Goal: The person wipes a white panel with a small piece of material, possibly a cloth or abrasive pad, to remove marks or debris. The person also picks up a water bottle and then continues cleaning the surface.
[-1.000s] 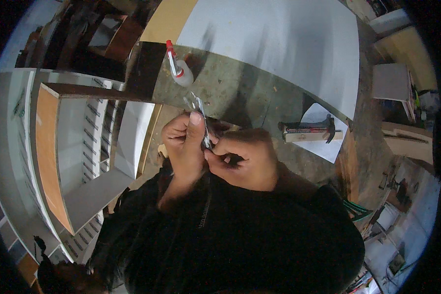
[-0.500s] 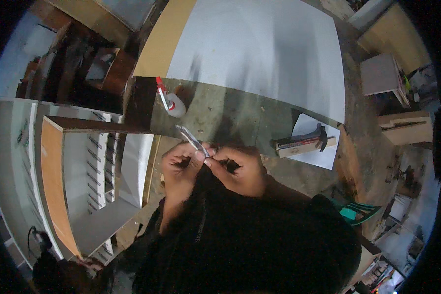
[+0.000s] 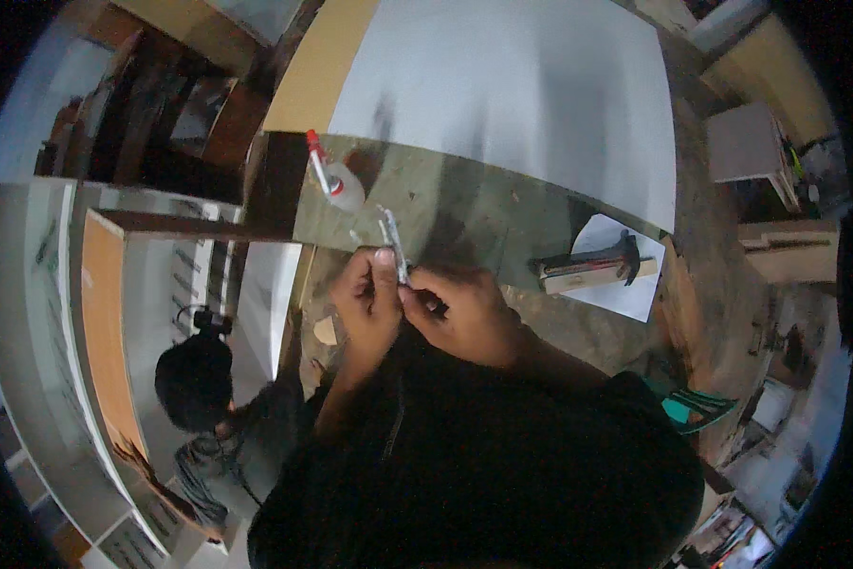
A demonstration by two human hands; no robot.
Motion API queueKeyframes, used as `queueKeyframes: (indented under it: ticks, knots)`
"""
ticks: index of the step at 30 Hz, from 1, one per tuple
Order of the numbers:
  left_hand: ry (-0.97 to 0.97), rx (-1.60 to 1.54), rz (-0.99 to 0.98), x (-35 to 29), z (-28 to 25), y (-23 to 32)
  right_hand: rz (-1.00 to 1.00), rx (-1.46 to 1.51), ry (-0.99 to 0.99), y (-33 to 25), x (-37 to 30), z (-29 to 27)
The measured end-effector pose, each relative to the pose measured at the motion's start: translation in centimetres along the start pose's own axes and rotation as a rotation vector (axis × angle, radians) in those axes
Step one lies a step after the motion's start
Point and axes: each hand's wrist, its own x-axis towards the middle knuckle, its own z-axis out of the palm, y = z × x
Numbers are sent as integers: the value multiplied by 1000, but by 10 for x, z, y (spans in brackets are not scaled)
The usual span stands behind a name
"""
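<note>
Between my two hands is a slim whitish-silver strip [image 3: 392,237], pointing away from me; its exact kind is too blurred to make out. My left hand [image 3: 362,296] pinches it with the thumb pressed along its side. The fingers of my right hand [image 3: 466,315] are closed on its near end, touching the left thumb's side. Just beyond the hands, on the greenish worktop [image 3: 426,185], stands a white bottle [image 3: 345,190] with a red-tipped nozzle. A small pale bit [image 3: 354,234] shows near the strip's far end.
A large white panel [image 3: 502,76] covers the far worktop. At right, a hammer [image 3: 625,258] lies with a wooden strip [image 3: 597,275] on a white sheet [image 3: 625,302]. Another person [image 3: 199,389] bends beside an orange-edged cabinet [image 3: 109,332] on the left. A green object [image 3: 687,410] lies lower right.
The strip has swung more upright, and my left thumb now lies along it. The other person has come up into view at the left. The whole view has shifted slightly.
</note>
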Motion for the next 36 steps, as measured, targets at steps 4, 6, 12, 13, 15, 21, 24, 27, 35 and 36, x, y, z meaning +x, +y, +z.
queueKeyframes:
  ticks: [4,6,12,13,15,21,24,27,35,36]
  knots:
    - [-22,57,-13,3,-9,-3,20,72,7,-11,-6,2]
    - [-102,-17,0,5,-15,-6,43,120,-5,-9,-9,3]
    - [-258,-299,-69,-1,-20,0,66,26,-6,-6,-6,-6]
    - [-230,-295,-86,-4,-21,-3,64,-11,-44,-8,-5,-6]
    - [-187,-268,-123,-8,-19,-4,15,-27,-31,-7,-3,-4]
    - [37,10,226,-6,-9,-4,-12,-72,-27,-12,2,-6]
    - [73,34,297,-9,-10,4,13,36,-70,-20,-2,-6]
    - [63,74,342,-5,-12,9,14,69,-103,-23,-5,-8]
    - [53,-62,55,2,-15,30,-121,98,-34,-27,-8,-2]
    - [-17,-112,-40,0,-17,33,-94,114,29,-24,-12,0]
